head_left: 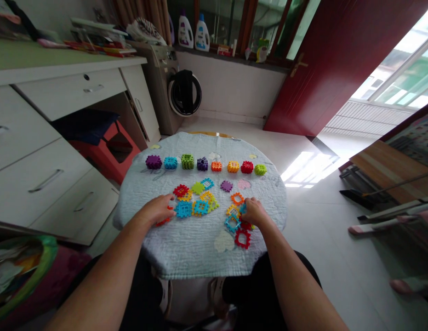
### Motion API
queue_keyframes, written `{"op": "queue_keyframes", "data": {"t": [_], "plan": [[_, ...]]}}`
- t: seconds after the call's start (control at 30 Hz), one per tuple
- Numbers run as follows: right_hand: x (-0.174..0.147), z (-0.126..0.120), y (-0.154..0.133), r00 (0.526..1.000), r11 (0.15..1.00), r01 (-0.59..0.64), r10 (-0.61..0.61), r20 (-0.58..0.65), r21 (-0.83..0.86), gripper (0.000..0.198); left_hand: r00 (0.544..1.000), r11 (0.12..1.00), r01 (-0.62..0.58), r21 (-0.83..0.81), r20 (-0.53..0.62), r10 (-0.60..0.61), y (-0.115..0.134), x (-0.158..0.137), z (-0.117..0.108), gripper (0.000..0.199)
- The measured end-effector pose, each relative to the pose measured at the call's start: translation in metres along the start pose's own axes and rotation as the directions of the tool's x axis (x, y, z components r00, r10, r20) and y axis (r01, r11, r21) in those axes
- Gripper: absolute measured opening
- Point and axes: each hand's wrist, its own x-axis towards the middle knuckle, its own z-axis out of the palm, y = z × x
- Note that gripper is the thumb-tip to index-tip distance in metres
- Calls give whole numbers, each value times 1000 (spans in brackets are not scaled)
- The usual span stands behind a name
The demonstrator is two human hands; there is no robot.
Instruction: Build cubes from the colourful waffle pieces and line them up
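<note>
My left hand [159, 209] rests at the left end of a loose pile of flat, notched plastic building pieces, with thumb and fingers apart. An orange-red piece [163, 222] shows partly under it, and a blue square piece [184, 209] lies just right of its fingertips. My right hand [255, 211] is over a second pile, its fingers bent onto a blue piece [242, 209] that they partly hide. Near it lie an orange frame [237, 198], a light-blue frame [232, 224] and a red frame [242, 239]. A purple piece [226, 185] lies apart between the piles.
Along the far side of the cloth-covered table [200, 248] runs a row of same-coloured stacks, from a purple stack [153, 162] to a lime-green stack [260, 169]. Beyond are a washing machine [162, 87] and a red door [324, 64]. A bin [44, 276] stands at left.
</note>
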Motion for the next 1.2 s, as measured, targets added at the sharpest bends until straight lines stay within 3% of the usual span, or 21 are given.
{"op": "queue_keyframes", "data": {"t": [0.13, 0.37, 0.53, 0.6, 0.7, 0.83, 1.0, 1.1, 1.2], "plan": [[-2, 4, 0, 999, 999, -15, 16, -50, 32, 48, 999, 999, 32, -1, 15, -32, 2, -4, -6, 62], [-7, 0, -2, 993, 986, -7, 26, -114, 164, 44, 982, 982, 184, 37, 36, -186, -21, -13, -15, 48], [-33, -4, -25, 975, 978, 111, -73, -210, 177, 60, 973, 974, 223, 37, 57, -225, -16, -15, -10, 33], [-43, -1, -38, 971, 987, 110, -81, -224, 118, 55, 969, 972, 236, 20, 77, -236, -12, -14, -6, 31], [-51, 7, -50, 972, 993, 100, -86, -220, 56, 40, 975, 977, 209, 28, 67, -211, -9, -9, -3, 27], [-52, 13, -55, 979, 993, 107, -98, -180, 42, 29, 993, 994, 110, 16, -32, -109, -13, -3, -4, 16], [-52, 14, -56, 987, 993, 104, -97, -131, 51, 33, 997, 966, -27, -255, -73, 9, -17, -2, -8, 17], [-50, 15, -57, 990, 995, 88, -81, -112, 52, 39, 999, 897, -39, -441, -49, 19, -16, -3, -8, 26], [-47, 16, -58, 990, 994, 89, -82, -116, 56, 42, 1000, 876, -22, -482, -15, 17, -13, -3, -6, 28]]}}
